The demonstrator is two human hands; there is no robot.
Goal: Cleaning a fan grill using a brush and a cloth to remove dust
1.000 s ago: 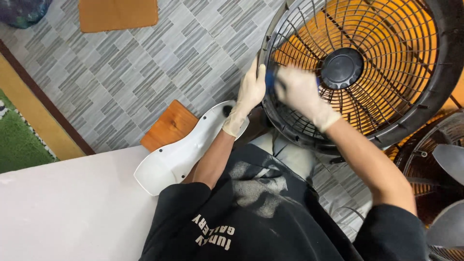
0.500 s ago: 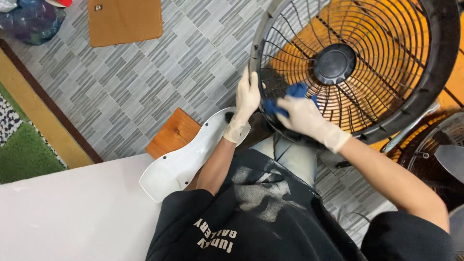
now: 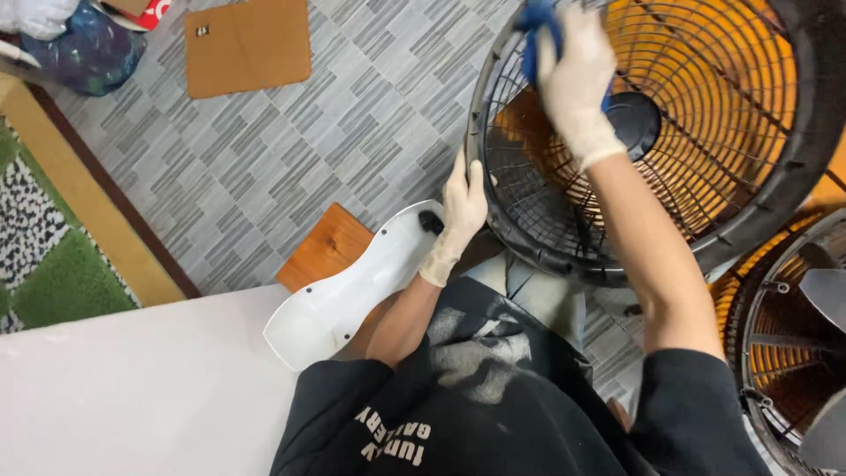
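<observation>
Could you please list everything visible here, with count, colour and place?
fan grille: one, black, upper right
cloth: one, blue, top of the grille
second fan: one, dark with grey blades, lower right
plastic cover: one, white, centre
wooden board: one, brown, under the cover
cardboard piece: one, brown, upper left
table: one, white, lower left
rug: one, green, left
left hand: gloved, on the grille rim
right hand: gloved, holding the cloth

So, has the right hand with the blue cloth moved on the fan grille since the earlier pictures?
Yes. The right hand with the blue cloth went from below-left of the grille's black centre cap up toward the upper rim of the fan grille.
</observation>
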